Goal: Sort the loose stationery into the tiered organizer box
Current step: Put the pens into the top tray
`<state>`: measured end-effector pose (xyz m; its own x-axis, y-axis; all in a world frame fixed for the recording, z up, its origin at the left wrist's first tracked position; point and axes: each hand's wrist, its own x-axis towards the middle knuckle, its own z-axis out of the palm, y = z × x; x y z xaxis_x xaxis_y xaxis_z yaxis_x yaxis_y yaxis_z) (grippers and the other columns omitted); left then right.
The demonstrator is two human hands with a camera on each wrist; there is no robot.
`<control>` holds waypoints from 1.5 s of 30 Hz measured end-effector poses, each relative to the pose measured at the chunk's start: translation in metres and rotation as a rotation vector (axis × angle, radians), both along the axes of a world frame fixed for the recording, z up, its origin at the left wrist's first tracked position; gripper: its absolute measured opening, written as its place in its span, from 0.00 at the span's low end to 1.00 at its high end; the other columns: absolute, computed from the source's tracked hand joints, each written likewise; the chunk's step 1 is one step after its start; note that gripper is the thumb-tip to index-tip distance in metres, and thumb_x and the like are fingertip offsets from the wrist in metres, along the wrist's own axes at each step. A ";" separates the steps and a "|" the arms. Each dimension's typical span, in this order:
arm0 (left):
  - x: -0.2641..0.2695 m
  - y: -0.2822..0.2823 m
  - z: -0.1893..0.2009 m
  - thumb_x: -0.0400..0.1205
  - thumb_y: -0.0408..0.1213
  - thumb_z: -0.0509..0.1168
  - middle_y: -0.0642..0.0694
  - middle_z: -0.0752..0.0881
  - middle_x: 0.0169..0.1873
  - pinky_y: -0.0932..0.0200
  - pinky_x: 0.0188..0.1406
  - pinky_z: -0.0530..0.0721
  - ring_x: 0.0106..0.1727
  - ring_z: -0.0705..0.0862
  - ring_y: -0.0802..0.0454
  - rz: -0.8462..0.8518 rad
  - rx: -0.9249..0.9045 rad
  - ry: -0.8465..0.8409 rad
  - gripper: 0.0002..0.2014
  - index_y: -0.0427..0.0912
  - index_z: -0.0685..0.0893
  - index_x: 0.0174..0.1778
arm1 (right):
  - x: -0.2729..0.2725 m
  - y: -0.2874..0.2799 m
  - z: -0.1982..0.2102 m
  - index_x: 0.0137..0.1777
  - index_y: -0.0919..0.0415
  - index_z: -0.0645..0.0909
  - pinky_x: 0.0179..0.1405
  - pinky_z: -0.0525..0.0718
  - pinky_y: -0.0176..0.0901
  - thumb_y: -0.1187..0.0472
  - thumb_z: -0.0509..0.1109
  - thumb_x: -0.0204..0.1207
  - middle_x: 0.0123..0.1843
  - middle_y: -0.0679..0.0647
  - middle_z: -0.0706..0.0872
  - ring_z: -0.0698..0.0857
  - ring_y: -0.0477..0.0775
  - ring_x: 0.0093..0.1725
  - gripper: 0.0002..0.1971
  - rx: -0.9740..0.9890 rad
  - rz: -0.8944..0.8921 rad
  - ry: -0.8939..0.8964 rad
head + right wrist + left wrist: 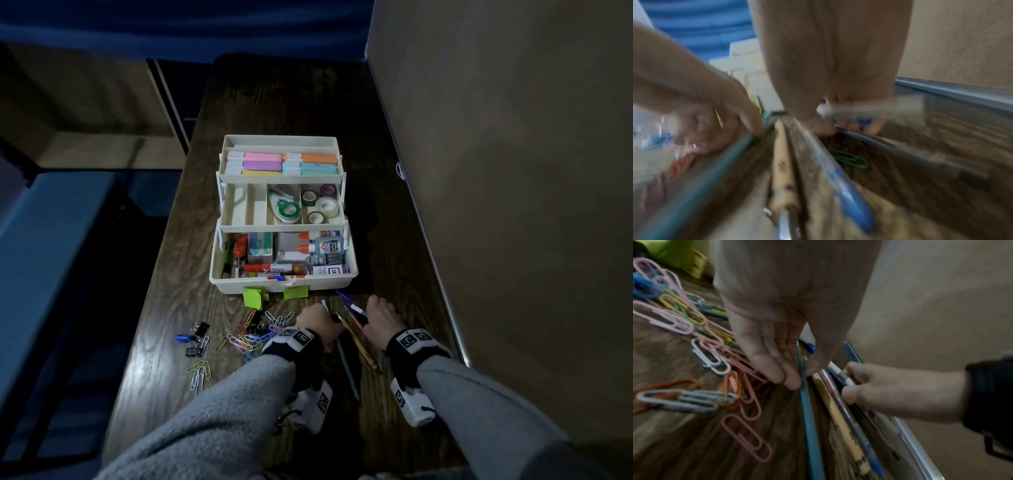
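My left hand point(777, 331) pinches teal pencil point(809, 418); my right hand point(890, 389) grips white pen point(838, 373). Dark woodgrain table point(274, 102), beige wall point(513, 137) alongside.

Organizer box point(284, 274) mid-table point(164, 308), tiers stepped back. Paper clips point(253, 334) before it, left; pens point(352, 329) before it, right, between both hands.
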<state>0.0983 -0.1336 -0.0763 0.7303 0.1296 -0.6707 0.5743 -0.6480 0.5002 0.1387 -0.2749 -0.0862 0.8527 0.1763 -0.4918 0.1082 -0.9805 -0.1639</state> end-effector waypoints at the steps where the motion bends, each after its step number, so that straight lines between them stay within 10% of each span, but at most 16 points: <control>1: -0.001 0.003 0.000 0.78 0.41 0.66 0.38 0.92 0.39 0.47 0.44 0.91 0.40 0.91 0.43 0.019 -0.030 -0.009 0.14 0.32 0.87 0.46 | 0.000 0.000 0.000 0.67 0.65 0.66 0.70 0.72 0.58 0.64 0.63 0.77 0.71 0.64 0.71 0.70 0.65 0.71 0.20 -0.008 0.005 -0.002; 11: -0.031 0.057 0.015 0.83 0.39 0.63 0.44 0.88 0.29 0.62 0.20 0.84 0.20 0.86 0.55 0.241 -0.302 -0.220 0.08 0.41 0.81 0.41 | 0.016 -0.012 0.020 0.58 0.61 0.62 0.63 0.72 0.53 0.64 0.57 0.80 0.65 0.67 0.76 0.77 0.66 0.65 0.09 0.063 0.047 0.147; 15: -0.048 0.086 0.026 0.84 0.37 0.60 0.44 0.88 0.33 0.58 0.25 0.86 0.26 0.85 0.50 0.295 -0.315 -0.349 0.06 0.42 0.82 0.48 | 0.029 -0.027 0.043 0.53 0.59 0.62 0.49 0.72 0.48 0.63 0.52 0.85 0.55 0.63 0.79 0.81 0.62 0.56 0.01 0.087 0.105 0.246; 23: -0.080 0.126 0.038 0.84 0.37 0.57 0.44 0.84 0.34 0.55 0.30 0.85 0.34 0.86 0.47 0.354 -0.180 -0.525 0.09 0.49 0.80 0.42 | -0.016 -0.016 0.023 0.54 0.57 0.74 0.45 0.77 0.44 0.40 0.75 0.69 0.55 0.55 0.83 0.83 0.57 0.54 0.25 0.076 0.035 0.168; 28: -0.096 0.145 0.044 0.85 0.38 0.56 0.46 0.85 0.33 0.54 0.33 0.85 0.36 0.89 0.46 0.392 -0.110 -0.586 0.09 0.50 0.81 0.53 | -0.020 0.002 0.011 0.54 0.59 0.75 0.43 0.76 0.43 0.50 0.74 0.70 0.58 0.59 0.85 0.84 0.60 0.55 0.18 0.003 0.008 0.142; 34: -0.120 0.170 0.046 0.85 0.36 0.54 0.40 0.85 0.32 0.53 0.27 0.84 0.32 0.87 0.41 0.475 -0.102 -0.589 0.11 0.51 0.73 0.37 | -0.020 0.012 0.005 0.56 0.59 0.81 0.51 0.81 0.46 0.49 0.68 0.71 0.58 0.60 0.85 0.85 0.63 0.57 0.18 -0.072 0.012 0.064; 40: -0.147 0.197 0.037 0.86 0.36 0.55 0.41 0.83 0.31 0.63 0.24 0.84 0.32 0.86 0.44 0.554 -0.141 -0.571 0.10 0.47 0.77 0.41 | -0.026 0.008 0.012 0.53 0.52 0.76 0.45 0.76 0.45 0.47 0.66 0.70 0.56 0.57 0.84 0.84 0.62 0.57 0.15 -0.059 0.053 -0.004; 45: -0.164 0.215 0.027 0.85 0.34 0.52 0.37 0.84 0.32 0.53 0.27 0.83 0.30 0.87 0.39 0.659 -0.122 -0.557 0.13 0.48 0.75 0.37 | -0.042 0.007 0.029 0.55 0.47 0.76 0.42 0.78 0.44 0.52 0.68 0.73 0.50 0.52 0.87 0.86 0.60 0.52 0.11 0.083 0.211 0.064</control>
